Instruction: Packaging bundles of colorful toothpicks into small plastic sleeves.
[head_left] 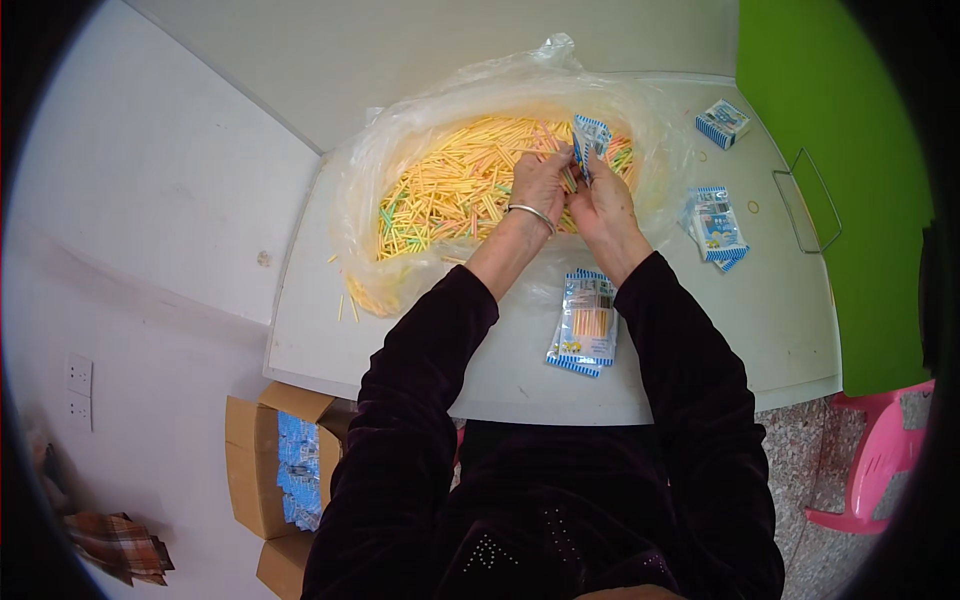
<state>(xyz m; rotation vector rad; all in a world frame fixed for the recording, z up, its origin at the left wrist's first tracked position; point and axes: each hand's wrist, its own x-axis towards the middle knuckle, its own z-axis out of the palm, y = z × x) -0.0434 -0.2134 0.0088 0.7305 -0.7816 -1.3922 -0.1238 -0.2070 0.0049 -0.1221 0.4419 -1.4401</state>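
Observation:
Both hands are over a large clear plastic bag (352, 200), spread wide and full of thin candy-like sticks (450, 185), mostly yellow with some pink, orange and green. Between thumb and fingers, my right hand (608, 208) grips a small blue-and-white packet (591, 135) by its lower end. My left hand (538, 188), a bangle at its wrist, is closed right beside the packet. Its fingertips are partly hidden, and what they pinch cannot be made out. Under my forearms, a small stack of packets (588, 320) lies near the table's front edge, the sticks showing through a window.
More packets (718, 225) lie at the right, with a bundle of them (722, 124) farther back. A wire handle (805, 200) is by the green panel (850, 130). Left of my body stands an open cardboard box (255, 465) of blue packets; a pink stool (872, 465) is at the right.

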